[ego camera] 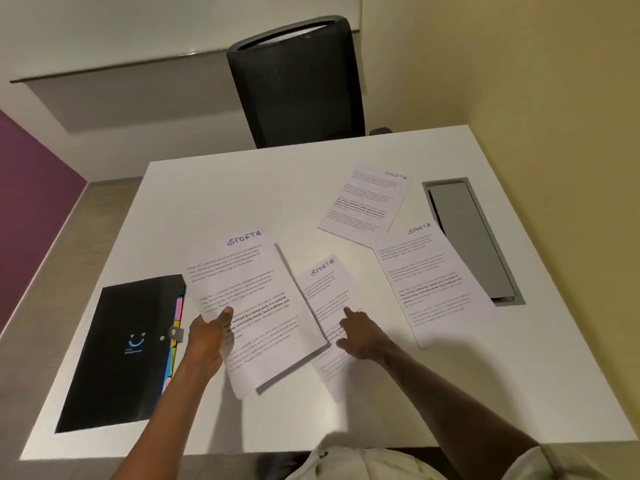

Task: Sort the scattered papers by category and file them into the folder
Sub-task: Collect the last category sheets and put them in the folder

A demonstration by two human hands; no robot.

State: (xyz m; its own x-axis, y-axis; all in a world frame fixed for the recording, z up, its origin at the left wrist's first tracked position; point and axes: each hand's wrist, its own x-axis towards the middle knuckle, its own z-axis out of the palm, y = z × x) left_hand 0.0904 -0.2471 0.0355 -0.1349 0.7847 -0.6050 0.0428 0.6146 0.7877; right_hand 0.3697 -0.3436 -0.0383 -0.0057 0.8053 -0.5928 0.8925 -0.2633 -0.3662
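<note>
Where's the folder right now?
In the head view the black folder lies closed on the table's near-left part, just left of the left hand, which holds a SPORTS sheet.

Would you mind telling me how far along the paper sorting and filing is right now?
Early stage. Nothing looks filed: the black folder lies closed on the table. In hand: the left hand holds a SPORTS sheet, while the right hand touches a second sheet. Left: two more SPORTS sheets lie loose on the right, and everything still needs filing.
</note>
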